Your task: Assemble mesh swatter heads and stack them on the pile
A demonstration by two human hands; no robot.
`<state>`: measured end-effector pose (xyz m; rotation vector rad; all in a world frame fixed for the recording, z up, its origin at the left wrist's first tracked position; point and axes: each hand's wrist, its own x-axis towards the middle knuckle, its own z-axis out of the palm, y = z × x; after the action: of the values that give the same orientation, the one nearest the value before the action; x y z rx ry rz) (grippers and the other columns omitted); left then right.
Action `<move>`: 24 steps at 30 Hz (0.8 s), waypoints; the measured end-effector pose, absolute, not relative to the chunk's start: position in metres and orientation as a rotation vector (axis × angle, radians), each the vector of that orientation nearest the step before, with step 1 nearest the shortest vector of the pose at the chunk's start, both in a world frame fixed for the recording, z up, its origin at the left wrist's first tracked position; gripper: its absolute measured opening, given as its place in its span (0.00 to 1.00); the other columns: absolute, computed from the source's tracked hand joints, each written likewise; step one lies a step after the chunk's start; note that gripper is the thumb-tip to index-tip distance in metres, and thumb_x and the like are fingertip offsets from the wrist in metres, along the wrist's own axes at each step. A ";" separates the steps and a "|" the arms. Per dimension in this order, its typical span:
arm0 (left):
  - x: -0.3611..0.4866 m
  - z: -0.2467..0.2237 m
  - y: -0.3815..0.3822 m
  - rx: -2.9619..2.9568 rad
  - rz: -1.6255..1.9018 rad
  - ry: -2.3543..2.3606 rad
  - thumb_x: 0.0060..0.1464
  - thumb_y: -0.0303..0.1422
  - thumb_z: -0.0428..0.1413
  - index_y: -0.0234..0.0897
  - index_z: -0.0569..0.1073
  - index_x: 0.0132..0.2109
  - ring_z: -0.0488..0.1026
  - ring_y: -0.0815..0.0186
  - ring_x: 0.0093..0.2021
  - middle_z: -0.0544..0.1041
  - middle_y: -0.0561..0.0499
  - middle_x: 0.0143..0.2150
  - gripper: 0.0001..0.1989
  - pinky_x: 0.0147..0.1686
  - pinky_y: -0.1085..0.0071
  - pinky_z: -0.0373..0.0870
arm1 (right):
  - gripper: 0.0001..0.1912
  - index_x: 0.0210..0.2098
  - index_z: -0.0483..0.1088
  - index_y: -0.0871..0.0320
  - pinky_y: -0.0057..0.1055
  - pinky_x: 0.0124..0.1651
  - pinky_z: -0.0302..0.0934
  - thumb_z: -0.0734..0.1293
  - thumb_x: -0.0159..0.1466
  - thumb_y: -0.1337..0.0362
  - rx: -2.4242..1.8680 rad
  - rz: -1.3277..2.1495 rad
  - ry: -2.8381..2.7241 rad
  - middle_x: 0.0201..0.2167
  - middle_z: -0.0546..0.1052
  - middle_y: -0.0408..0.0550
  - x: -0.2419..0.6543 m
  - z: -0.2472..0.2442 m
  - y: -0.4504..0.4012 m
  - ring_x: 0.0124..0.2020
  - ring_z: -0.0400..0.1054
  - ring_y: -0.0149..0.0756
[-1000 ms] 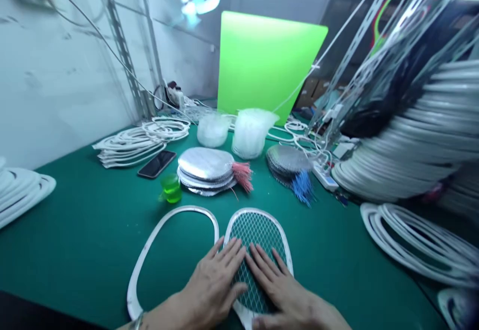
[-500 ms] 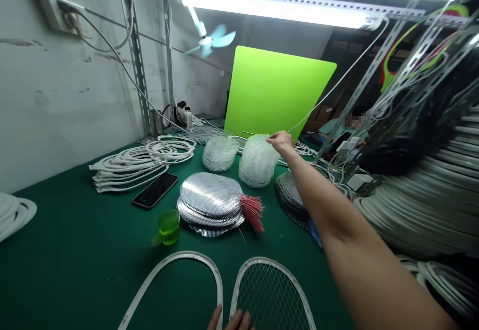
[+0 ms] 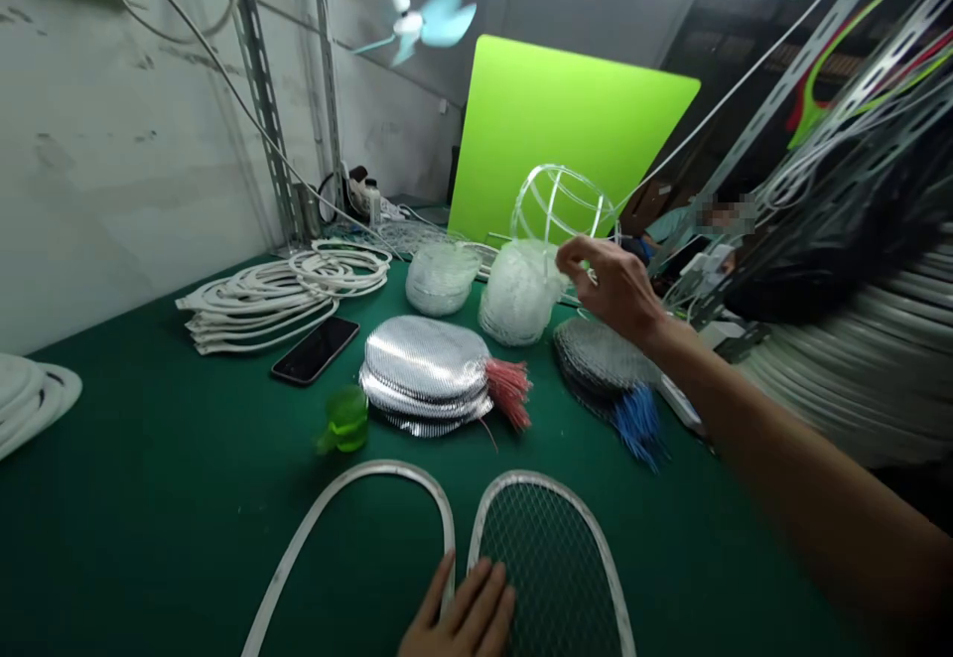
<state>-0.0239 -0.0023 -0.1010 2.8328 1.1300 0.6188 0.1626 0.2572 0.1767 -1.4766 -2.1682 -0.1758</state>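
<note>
My right hand (image 3: 614, 285) is raised over the back of the table, thumb and fingers pinching a thin clear plastic piece (image 3: 551, 196) of curved strips with crosspieces. Directly below it stands a stack of similar clear pieces (image 3: 517, 295). My left hand (image 3: 462, 612) lies at the near edge, fingers stretched out across the inner sides of two white curved frames. The left frame (image 3: 298, 538) has a bare inside, and the right frame (image 3: 596, 523) holds a diamond-patterned mesh. Both frames run out of the bottom of the view.
Silver mesh sheets (image 3: 424, 354) with red ties (image 3: 508, 389) lie mid-table. Dark mesh sheets (image 3: 596, 364) with blue ties (image 3: 638, 424) are at right. A green tape dispenser-like object (image 3: 346, 419), a phone (image 3: 317, 349) and white coiled frames (image 3: 253, 300) lie left. A person sits beyond.
My right hand has lifted a clear strip piece off the stack and drawn back to the right. The view has tilted down, showing more of my left hand on the frames.
</note>
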 end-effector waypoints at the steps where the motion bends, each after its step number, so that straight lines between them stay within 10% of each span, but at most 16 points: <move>1: -0.026 -0.090 -0.004 2.801 0.574 1.087 0.63 0.42 0.51 0.39 0.57 0.68 0.66 0.58 0.62 0.65 0.49 0.65 0.30 0.65 0.60 0.58 | 0.10 0.46 0.70 0.55 0.38 0.50 0.61 0.61 0.68 0.62 -1.301 -0.117 -2.312 0.45 0.76 0.50 0.167 0.164 0.220 0.48 0.69 0.41; 7: -0.029 -0.027 -0.004 2.394 0.333 1.090 0.65 0.43 0.48 0.39 0.56 0.68 0.53 0.52 0.68 0.57 0.45 0.69 0.29 0.68 0.44 0.41 | 0.14 0.43 0.68 0.55 0.31 0.34 0.65 0.54 0.69 0.72 -1.161 0.230 -2.438 0.34 0.75 0.49 0.186 0.056 0.005 0.35 0.69 0.36; 14: -0.051 0.010 0.010 1.867 0.632 1.442 0.65 0.32 0.45 0.41 0.74 0.54 0.74 0.62 0.52 0.77 0.49 0.53 0.17 0.50 0.65 0.73 | 0.13 0.45 0.65 0.55 0.29 0.35 0.65 0.54 0.68 0.74 -1.284 0.286 -2.418 0.36 0.74 0.49 0.201 0.007 -0.063 0.36 0.69 0.36; 24: 0.028 -0.011 0.115 2.257 0.559 1.451 0.61 0.32 0.55 0.38 0.79 0.42 0.75 0.62 0.41 0.79 0.49 0.40 0.08 0.42 0.69 0.70 | 0.16 0.43 0.65 0.55 0.30 0.35 0.63 0.54 0.65 0.77 -1.338 0.339 -2.415 0.35 0.73 0.48 0.190 -0.016 -0.059 0.36 0.67 0.37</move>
<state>0.0277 0.1155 -0.0113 2.2573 1.4507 0.5593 0.1904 -0.0592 -0.0156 -1.3382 -2.4148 0.3387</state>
